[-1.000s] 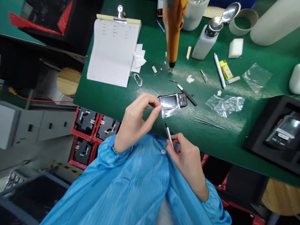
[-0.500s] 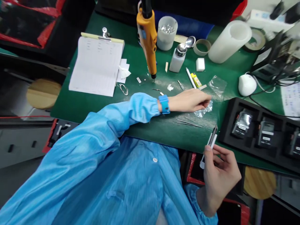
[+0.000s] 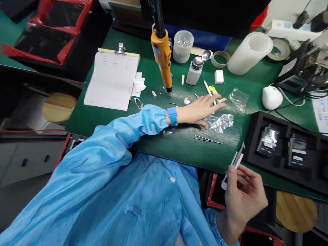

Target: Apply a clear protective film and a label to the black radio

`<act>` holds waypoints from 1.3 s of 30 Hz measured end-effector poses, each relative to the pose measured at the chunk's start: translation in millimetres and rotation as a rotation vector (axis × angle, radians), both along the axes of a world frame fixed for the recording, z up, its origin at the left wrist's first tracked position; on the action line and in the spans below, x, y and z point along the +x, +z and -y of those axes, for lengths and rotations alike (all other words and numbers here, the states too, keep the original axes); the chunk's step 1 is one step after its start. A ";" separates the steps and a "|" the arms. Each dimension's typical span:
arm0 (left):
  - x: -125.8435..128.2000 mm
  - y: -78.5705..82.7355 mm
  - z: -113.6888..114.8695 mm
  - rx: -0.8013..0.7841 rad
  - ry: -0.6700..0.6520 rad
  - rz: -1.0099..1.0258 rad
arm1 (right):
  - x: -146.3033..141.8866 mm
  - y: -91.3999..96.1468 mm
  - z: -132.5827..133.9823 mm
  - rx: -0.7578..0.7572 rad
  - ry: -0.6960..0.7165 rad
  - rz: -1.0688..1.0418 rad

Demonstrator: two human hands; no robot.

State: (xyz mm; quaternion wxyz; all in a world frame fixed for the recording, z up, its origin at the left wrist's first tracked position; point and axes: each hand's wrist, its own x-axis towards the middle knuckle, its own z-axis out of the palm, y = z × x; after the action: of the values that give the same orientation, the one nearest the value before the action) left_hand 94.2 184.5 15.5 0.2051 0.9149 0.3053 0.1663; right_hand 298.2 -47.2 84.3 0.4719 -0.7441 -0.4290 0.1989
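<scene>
My left hand (image 3: 198,110) reaches over the green bench with its fingers spread and nothing in them. Beside its thumb lies a crumpled clear plastic bag (image 3: 222,123). Just past the fingertips are a white pen (image 3: 208,88) and a small yellow packet (image 3: 213,90). My right hand (image 3: 244,191), at the bench's front edge, grips a utility knife (image 3: 232,169) between thumb and fingers, its blade pointing up and away. A pair of tweezers (image 3: 207,139) lies on the bench between my hands.
An orange electric screwdriver (image 3: 162,58) hangs over the bench. A clipboard with paper (image 3: 110,78) lies left. A black foam tray (image 3: 279,167) with devices sits right. Behind stand a cup of small parts (image 3: 182,51), a pump bottle (image 3: 194,73) and a white roll (image 3: 248,54).
My left hand has drawn back to the left and its fingers have spread, uncovering more of the plastic bag. My right hand keeps hold of the utility knife. The view has shifted slightly.
</scene>
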 end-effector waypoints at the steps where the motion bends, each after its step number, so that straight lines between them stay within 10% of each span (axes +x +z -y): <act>1: -19.9 8.1 3.4 -0.027 0.047 0.044 | -0.3 -1.9 -1.0 -0.003 0.019 0.002; 6: -122.7 50.5 48.6 -0.311 0.379 0.113 | -8.9 -14.8 -8.7 -0.097 0.156 -0.104; 9: -157.7 47.6 87.6 -0.365 0.590 0.161 | -22.0 -26.2 -20.6 -0.192 0.272 -0.299; 16: -148.2 2.4 137.8 -0.465 0.722 0.333 | -60.8 -49.5 -64.4 -0.383 0.518 -0.651; 22: -137.6 8.7 158.8 -0.481 0.803 0.363 | -78.2 -54.7 -87.3 -0.418 0.538 -0.735; 26: -142.3 19.5 173.9 -0.655 0.733 0.305 | -81.0 -55.6 -93.8 -0.420 0.565 -0.730; 29: -144.0 24.6 170.4 -0.502 0.627 0.236 | -78.5 -55.7 -93.6 -0.369 0.493 -0.632; 33: -140.5 26.1 142.6 -0.254 0.355 0.011 | -71.3 -54.2 -86.3 -0.310 0.382 -0.507; 39: -143.8 23.6 101.9 -0.318 0.112 -0.197 | -63.5 -47.2 -68.1 -0.314 0.309 -0.458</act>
State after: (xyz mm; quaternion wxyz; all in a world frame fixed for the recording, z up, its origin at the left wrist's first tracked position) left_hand -49.6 82.6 39.1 0.3066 0.8643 0.3970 0.0367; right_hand 234.7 20.9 37.2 0.4000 -0.6699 -0.3835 0.4942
